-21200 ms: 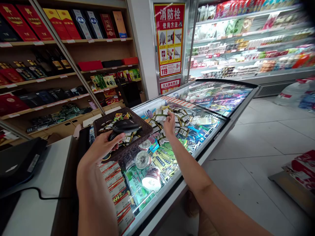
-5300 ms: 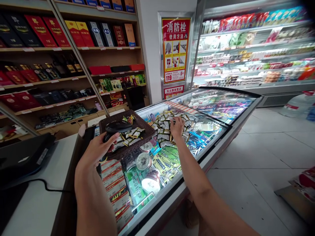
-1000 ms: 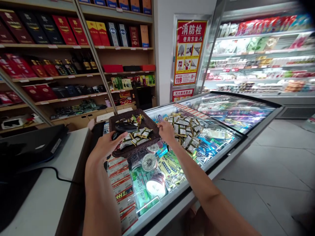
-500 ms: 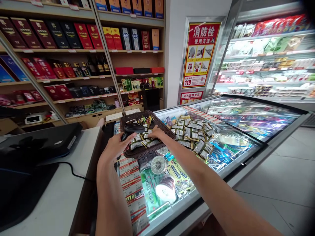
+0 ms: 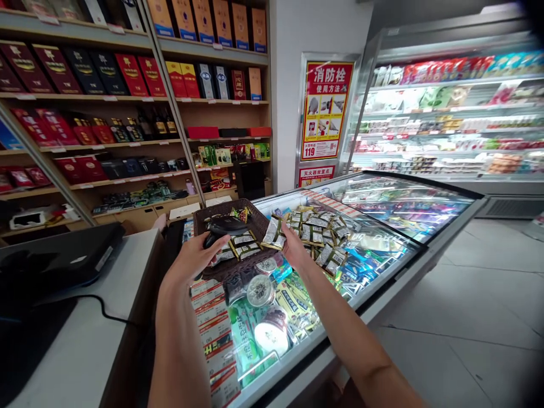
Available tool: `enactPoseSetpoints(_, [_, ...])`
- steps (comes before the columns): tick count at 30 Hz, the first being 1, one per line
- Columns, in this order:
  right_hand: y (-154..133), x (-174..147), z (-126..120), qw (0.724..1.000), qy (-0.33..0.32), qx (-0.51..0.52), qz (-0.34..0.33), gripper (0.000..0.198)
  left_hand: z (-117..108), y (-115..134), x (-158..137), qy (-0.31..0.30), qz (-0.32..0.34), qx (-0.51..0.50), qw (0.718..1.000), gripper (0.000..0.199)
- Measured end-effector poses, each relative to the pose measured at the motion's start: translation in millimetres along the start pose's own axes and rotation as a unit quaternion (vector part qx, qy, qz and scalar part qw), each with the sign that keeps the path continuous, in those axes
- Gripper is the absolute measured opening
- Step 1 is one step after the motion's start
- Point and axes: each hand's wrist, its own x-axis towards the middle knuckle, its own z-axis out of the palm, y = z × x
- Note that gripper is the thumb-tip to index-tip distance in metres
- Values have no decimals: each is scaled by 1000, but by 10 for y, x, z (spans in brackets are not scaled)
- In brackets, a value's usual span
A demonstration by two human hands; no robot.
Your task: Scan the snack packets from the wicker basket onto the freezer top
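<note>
My left hand [image 5: 191, 254] is closed around the handle of a black handheld barcode scanner [image 5: 229, 226], held over a brown woven basket [image 5: 232, 270]. Small packaged snack packets [image 5: 245, 249] lie in the basket beneath the scanner. My right hand [image 5: 293, 245] pinches a gold-edged, white-labelled snack packet [image 5: 274, 231] just right of the basket's rim. Whether more than one packet is in those fingers I cannot tell. Beyond it, a loose pile of similar packets [image 5: 325, 226] is spread on the glass top of a chest freezer [image 5: 393, 277].
Through the freezer glass show tubs [image 5: 260, 290] and bagged goods. A white counter [image 5: 140, 283] with a black device [image 5: 63, 255] and cable stands at left. Shelves of boxed bottles [image 5: 106, 73] line the back. A lit refrigerated display [image 5: 446, 113] stands at right.
My right hand has come out of the basket to the right, with a snack packet in its fingers. My left hand still holds the scanner over the basket. The whole view has shifted.
</note>
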Motion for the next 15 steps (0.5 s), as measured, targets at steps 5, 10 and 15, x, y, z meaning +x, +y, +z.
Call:
enactPoseSetpoints(5, [-4, -71, 26, 997, 7, 74, 17, 35, 162, 90, 11, -49, 43, 1, 998, 46])
enactPoseSetpoints(10, [-18, -87, 81, 997, -15, 79, -1, 38, 315, 169, 42, -84, 76, 15, 993, 46])
enactPoseSetpoints(15, [-12, -150, 154, 992, -13, 119, -45, 32, 427, 314, 21, -86, 87, 32, 992, 47])
